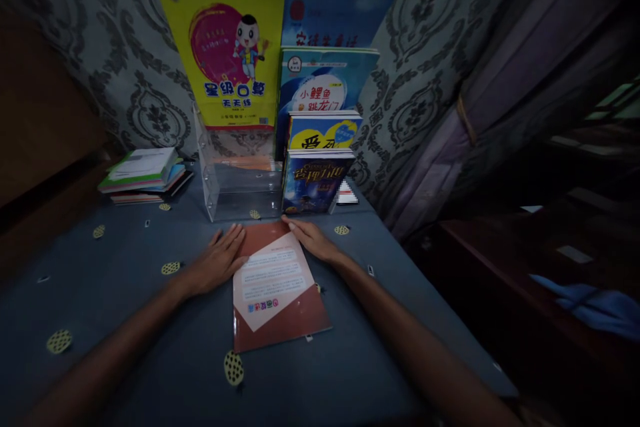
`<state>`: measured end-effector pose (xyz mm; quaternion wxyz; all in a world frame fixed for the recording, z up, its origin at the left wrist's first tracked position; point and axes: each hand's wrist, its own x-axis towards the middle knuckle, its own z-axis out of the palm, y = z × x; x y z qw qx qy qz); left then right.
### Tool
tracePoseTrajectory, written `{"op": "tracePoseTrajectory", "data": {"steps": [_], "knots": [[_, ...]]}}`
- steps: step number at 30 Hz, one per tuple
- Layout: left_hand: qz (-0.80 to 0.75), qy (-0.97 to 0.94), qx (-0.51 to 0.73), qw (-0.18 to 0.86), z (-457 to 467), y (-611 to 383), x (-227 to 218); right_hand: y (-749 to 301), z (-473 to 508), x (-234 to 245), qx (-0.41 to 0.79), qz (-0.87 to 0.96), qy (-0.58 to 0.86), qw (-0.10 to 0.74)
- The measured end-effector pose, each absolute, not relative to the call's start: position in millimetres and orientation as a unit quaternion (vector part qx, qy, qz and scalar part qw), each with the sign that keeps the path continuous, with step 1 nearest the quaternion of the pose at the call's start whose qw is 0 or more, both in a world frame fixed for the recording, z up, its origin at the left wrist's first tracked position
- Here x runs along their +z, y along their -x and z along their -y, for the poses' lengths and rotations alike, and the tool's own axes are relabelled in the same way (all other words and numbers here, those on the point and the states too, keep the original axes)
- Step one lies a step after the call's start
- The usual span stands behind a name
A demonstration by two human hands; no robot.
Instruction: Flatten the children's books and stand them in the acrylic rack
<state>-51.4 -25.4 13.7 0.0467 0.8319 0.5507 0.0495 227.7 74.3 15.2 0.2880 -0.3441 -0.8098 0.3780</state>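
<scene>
A reddish-brown book (320, 317) with a pale slanted text panel lies flat and slightly turned on the table. My left hand (220, 260) rests at its upper left edge, fingers stretched out and the thumb over the cover. At the upper right corner, my right hand (313, 239) touches the book with its fingers extended. Just beyond both hands stands a clear acrylic book rack (240, 203). Its right side holds tiered books, with a dark blue book (315, 183) in front. A yellow workbook (225, 47) stands upright at the rack's back left.
A pile of books and papers (145, 173) lies at the back left of the blue-grey tablecloth (150, 320). Patterned fabric (425, 13) hangs behind the rack. A tied purple curtain (445, 140) is at the right, past the table's edge, with blue cloth (590, 303) beyond.
</scene>
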Motion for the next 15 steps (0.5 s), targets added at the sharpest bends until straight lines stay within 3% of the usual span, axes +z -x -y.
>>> {"op": "tracePoseTrajectory", "data": {"steps": [15], "knots": [[-0.358, -0.928, -0.026, 0.102, -3, -5, 39, -230, -77, 18, 0.434, 0.782, 0.344, 0.286]]}}
